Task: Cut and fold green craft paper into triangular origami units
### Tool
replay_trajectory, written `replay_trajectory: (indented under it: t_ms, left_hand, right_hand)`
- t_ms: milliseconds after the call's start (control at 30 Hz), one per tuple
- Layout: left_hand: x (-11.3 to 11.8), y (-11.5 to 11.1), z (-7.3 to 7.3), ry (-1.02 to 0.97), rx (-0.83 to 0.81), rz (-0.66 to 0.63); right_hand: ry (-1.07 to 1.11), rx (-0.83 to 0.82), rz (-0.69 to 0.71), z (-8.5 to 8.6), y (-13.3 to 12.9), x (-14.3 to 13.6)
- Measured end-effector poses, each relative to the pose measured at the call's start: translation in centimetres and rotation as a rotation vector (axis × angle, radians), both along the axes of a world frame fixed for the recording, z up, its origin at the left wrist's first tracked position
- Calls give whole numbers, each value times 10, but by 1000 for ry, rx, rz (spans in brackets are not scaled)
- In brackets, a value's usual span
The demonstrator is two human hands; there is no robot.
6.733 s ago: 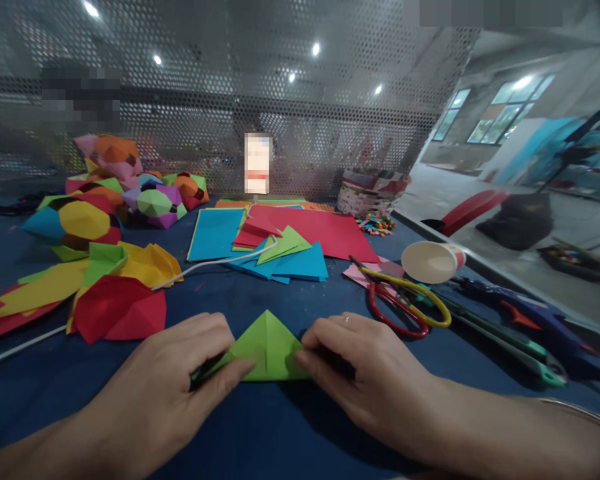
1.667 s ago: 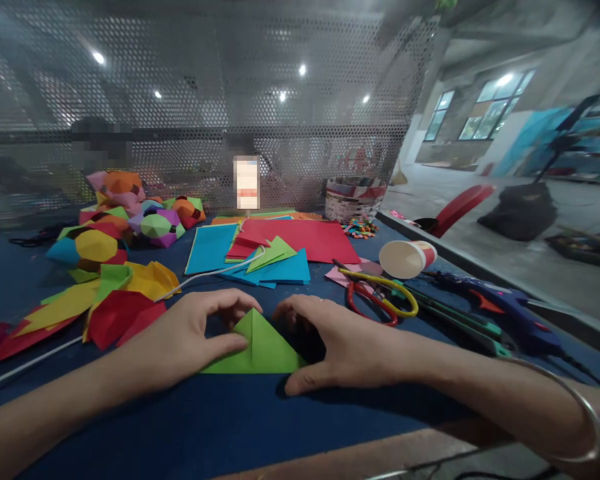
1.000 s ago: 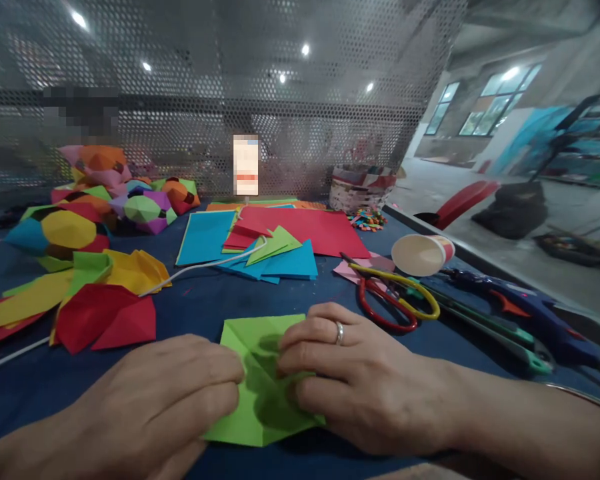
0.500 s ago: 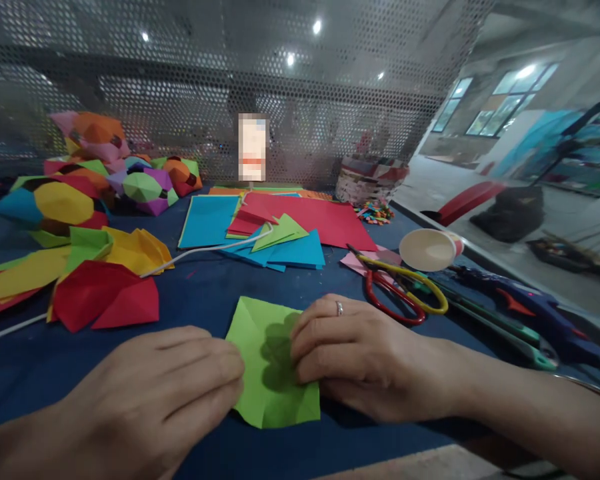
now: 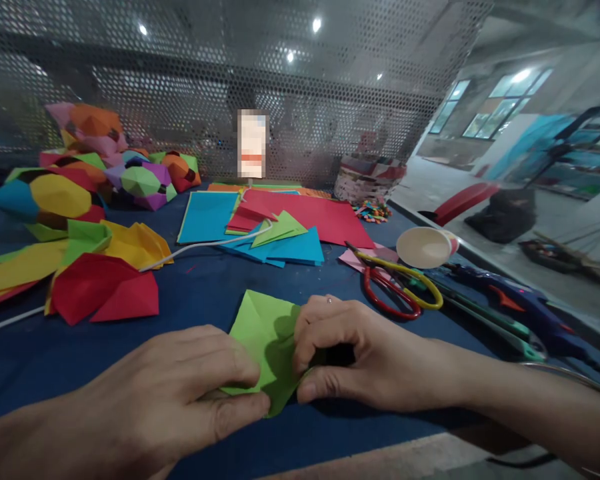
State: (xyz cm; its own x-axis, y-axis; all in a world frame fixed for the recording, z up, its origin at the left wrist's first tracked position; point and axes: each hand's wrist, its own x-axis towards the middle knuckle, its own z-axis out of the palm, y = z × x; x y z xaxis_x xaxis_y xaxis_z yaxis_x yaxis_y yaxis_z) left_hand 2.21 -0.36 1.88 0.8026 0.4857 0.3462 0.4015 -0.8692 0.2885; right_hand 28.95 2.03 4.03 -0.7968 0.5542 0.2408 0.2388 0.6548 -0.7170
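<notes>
A square of green paper (image 5: 267,320) with crease lines lies on the dark blue table between my hands. My left hand (image 5: 190,380) pinches its near left edge between thumb and fingers. On the opposite side my right hand (image 5: 345,353), wearing a ring, has its thumb and curled fingers closed on the paper's right edge. The near edge bends up slightly between the two grips. Part of the sheet is hidden under the fingers.
Red and yellow scissors (image 5: 400,283), a paper cup (image 5: 425,247), a green-handled tool (image 5: 500,327) and a glue gun (image 5: 520,300) lie right. Coloured sheets (image 5: 310,213) lie behind. Folded paper pieces (image 5: 105,287) and paper balls (image 5: 63,197) sit left. A white cable (image 5: 200,250) crosses the table.
My left hand has moved right onto the paper, its thumb now showing at the near edge. My right fingers have curled and its thumb has come into view. The paper has turned slightly and bent.
</notes>
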Motion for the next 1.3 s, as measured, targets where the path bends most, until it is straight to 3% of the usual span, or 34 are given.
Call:
replay_trajectory:
  t_ms: [167,267,467,633,767,867,1033,1300]
  left_hand:
    - [0,-5,-7,-21,46,-22]
    - [-3,-9,-10,-72,15,-26]
    - [-1,-16,-5,-43,52,-32]
    - [8,-15,-9,-151,182,-16]
    - [10,-15,-6,-169,155,-16]
    - [11,-16,-3,-193,116,63]
    - [9,-11,-4,-75,101,-56]
    - [9,-11,-3,-39,163,-55]
  right_hand:
    - [-4,-100,-56,1,-2,-2]
    - [-63,-36,-140,1,-5,-5]
    - [-171,69,-314,-3,-11,-10]
    - [-178,101,-331,-7,-12,-10]
    - [-187,125,-325,-8,-12,-10]
    - [-191,143,-322,-8,-11,-11]
    - [-199,163,-328,-8,-11,-12]
    - [-200,153,-331,-8,-13,-11]
